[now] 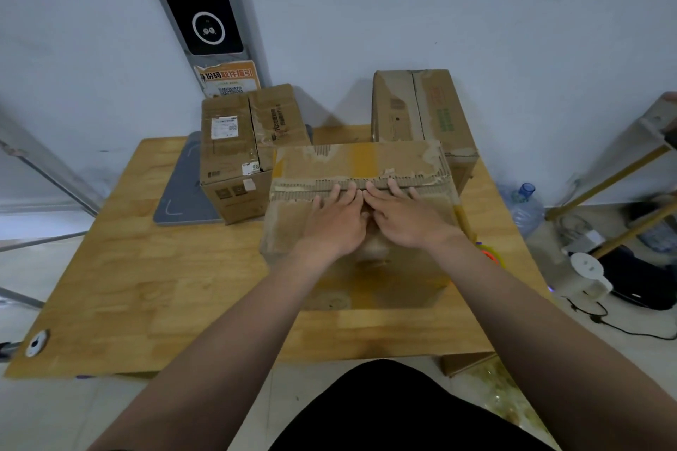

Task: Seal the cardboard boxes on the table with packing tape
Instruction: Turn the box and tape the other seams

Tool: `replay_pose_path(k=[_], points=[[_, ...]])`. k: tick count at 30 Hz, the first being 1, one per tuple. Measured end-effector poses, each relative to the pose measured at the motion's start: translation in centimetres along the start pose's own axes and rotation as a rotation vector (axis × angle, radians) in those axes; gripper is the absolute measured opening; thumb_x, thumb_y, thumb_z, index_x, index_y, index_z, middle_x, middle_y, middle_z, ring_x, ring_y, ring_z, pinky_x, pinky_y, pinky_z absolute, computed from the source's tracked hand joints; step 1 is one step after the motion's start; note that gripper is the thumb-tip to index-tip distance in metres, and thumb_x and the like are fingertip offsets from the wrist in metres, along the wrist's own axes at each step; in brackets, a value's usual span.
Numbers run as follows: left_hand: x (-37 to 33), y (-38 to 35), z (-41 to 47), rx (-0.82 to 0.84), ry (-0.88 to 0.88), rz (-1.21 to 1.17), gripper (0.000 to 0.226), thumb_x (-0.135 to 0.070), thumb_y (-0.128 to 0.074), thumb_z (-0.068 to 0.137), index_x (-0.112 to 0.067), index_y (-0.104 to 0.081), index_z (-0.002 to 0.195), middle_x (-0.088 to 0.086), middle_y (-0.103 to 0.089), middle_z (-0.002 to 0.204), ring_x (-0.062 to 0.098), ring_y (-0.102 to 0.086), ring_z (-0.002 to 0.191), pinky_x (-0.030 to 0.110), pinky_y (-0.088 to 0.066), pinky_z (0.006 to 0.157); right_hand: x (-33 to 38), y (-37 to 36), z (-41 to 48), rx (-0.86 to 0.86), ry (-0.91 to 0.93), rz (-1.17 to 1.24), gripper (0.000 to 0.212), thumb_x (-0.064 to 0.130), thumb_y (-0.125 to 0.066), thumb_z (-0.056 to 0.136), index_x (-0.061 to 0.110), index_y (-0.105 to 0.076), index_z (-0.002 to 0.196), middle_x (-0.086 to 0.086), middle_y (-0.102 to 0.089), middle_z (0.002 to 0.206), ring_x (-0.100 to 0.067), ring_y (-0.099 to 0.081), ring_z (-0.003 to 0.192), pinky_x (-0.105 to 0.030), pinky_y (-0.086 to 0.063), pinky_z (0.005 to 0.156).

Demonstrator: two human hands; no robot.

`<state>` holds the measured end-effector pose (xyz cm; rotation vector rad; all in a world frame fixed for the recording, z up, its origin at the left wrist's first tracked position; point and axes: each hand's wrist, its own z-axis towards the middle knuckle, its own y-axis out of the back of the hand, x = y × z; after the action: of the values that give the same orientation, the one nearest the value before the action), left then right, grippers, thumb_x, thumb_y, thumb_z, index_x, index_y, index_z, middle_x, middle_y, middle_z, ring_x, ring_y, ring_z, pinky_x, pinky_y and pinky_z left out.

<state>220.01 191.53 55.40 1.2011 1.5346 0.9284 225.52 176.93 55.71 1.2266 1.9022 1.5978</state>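
Observation:
A worn cardboard box (395, 161) stands in the middle of the wooden table (165, 286), its top flaps closed with a torn seam across the middle. My left hand (337, 220) and my right hand (406, 216) lie side by side, flat on the near flap, fingertips reaching the seam. Both press down with straight fingers and hold nothing. An orange and yellow tape dispenser (489, 253) peeks out behind my right wrist at the box's right side. Two more boxes stand behind: one at back left (234, 157), one at back right (421, 110).
A grey flat pad (183, 190) lies under the back-left box. A water jug (524, 209), a white kettle (589, 275) and cables sit on the floor to the right. The wall is close behind the table. A small white disc (36, 342) sits at the table's front-left corner.

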Motion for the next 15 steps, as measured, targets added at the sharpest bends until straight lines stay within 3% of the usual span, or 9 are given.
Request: replay_pose_path(k=[4, 8, 11, 15], points=[[1.2, -0.1, -0.1, -0.01, 0.049, 0.007, 0.067, -0.049, -0.021, 0.11, -0.015, -0.002, 0.164, 0.0, 0.009, 0.172, 0.023, 0.008, 0.158, 0.049, 0.0, 0.128, -2.9, 0.5, -0.4, 0.019, -0.127, -0.017, 0.058, 0.042, -0.018, 0.109, 0.027, -0.002, 0.162, 0.014, 0.011, 0.168, -0.013, 0.011, 0.155, -0.05, 0.0, 0.125], [2.2, -0.4, -0.4, -0.041, 0.055, -0.015, 0.071, -0.051, -0.024, 0.109, -0.012, -0.002, 0.164, 0.003, 0.008, 0.172, 0.022, 0.006, 0.158, 0.048, -0.001, 0.127, -6.3, 0.5, -1.5, -0.06, -0.301, 0.115, 0.06, 0.038, -0.026, 0.11, 0.017, -0.005, 0.162, 0.004, 0.008, 0.169, -0.025, 0.007, 0.156, -0.05, -0.011, 0.125], [2.1, -0.3, -0.5, -0.044, 0.069, -0.018, 0.075, -0.055, -0.027, 0.108, -0.012, -0.004, 0.164, 0.003, 0.007, 0.172, 0.023, 0.005, 0.158, 0.051, -0.002, 0.127, -7.2, 0.5, -2.3, -0.158, -0.325, 0.233, 0.058, 0.032, -0.041, 0.108, 0.011, -0.023, 0.16, 0.0, -0.006, 0.169, -0.031, -0.017, 0.154, -0.041, -0.024, 0.121], [0.7, -0.1, -1.0, -0.079, 0.04, -0.004, 0.075, -0.062, -0.032, 0.104, -0.018, -0.021, 0.163, 0.0, -0.006, 0.172, 0.028, -0.002, 0.158, 0.062, -0.007, 0.125, -7.2, 1.3, -4.1, -0.237, -0.333, 0.16, 0.053, 0.037, -0.06, 0.099, 0.012, -0.054, 0.145, -0.001, -0.035, 0.161, -0.029, -0.043, 0.141, -0.037, -0.039, 0.111]])
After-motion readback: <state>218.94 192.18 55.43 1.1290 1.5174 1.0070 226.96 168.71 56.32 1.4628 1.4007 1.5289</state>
